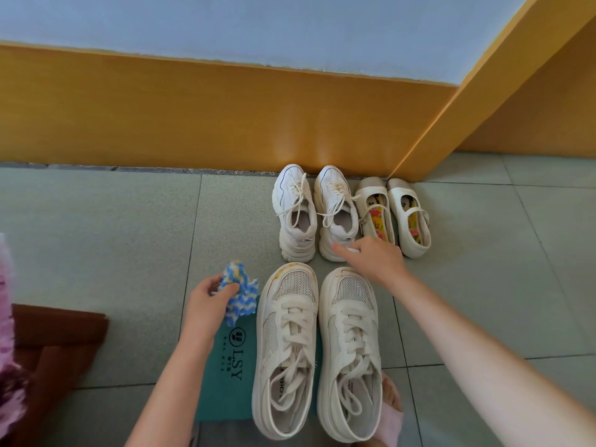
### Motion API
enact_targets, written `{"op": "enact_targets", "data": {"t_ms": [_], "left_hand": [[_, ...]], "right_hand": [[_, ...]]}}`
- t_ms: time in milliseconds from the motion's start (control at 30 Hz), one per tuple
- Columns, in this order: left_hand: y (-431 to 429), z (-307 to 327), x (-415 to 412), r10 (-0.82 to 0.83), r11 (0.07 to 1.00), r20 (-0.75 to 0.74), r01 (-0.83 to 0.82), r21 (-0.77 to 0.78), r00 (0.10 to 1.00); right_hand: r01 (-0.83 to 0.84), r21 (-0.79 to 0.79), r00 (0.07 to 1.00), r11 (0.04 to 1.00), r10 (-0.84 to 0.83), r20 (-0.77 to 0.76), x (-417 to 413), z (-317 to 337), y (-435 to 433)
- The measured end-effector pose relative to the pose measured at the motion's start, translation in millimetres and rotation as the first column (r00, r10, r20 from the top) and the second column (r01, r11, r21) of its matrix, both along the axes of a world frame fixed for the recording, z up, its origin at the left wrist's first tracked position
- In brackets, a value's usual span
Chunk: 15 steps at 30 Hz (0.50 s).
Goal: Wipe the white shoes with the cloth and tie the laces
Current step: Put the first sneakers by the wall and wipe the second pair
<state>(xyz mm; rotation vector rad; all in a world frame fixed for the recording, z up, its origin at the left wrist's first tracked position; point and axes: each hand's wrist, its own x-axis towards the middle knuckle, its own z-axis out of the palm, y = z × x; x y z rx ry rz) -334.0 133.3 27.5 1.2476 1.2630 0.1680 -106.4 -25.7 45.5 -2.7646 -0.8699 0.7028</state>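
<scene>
Left hand (209, 301) grasps the crumpled blue-white cloth (240, 293), just at 9 o'clock of the stained near mesh sneakers (287, 330), toe end. Right hand (374, 259) is at 12 o'clock of them, fingers touching the heel of the far chunky white sneaker (333, 204); can't tell if it's gripping.

Bare floor (113, 237) lies open left of the far sneakers (295, 211) and right of the strap shoes (408, 217); both pairs stand against the orange wall panel (193, 117). The right hand (371, 256) partly fills the narrow strip between them and the near white shoes (287, 333). The left hand (206, 301), gripping the cloth (240, 295), sits just left of the near toes.
</scene>
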Motion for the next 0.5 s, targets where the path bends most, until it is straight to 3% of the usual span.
{"op": "enact_targets", "data": {"t_ms": [133,300,400,500], "left_hand": [[0,1,1,0.007,1.0,0.004,-0.007,0.001,1.0],[2,1,0,0.012,1.0,0.005,-0.012,0.002,1.0],[2,1,1,0.011,1.0,0.008,-0.011,0.0,1.0],[2,1,1,0.003,1.0,0.005,-0.003,-0.002,1.0]], "right_hand": [[0.087,0.066,0.994,0.994,-0.091,0.054,-3,-5,-10],[0.353,0.185,0.928,0.917,-0.319,-0.193,1,-15,-31],[0.432,0.258,0.9,0.864,-0.392,-0.192,-2,-18,-43],[0.616,0.346,0.78,0.707,-0.487,-0.393,-4,-19,-51]]}}
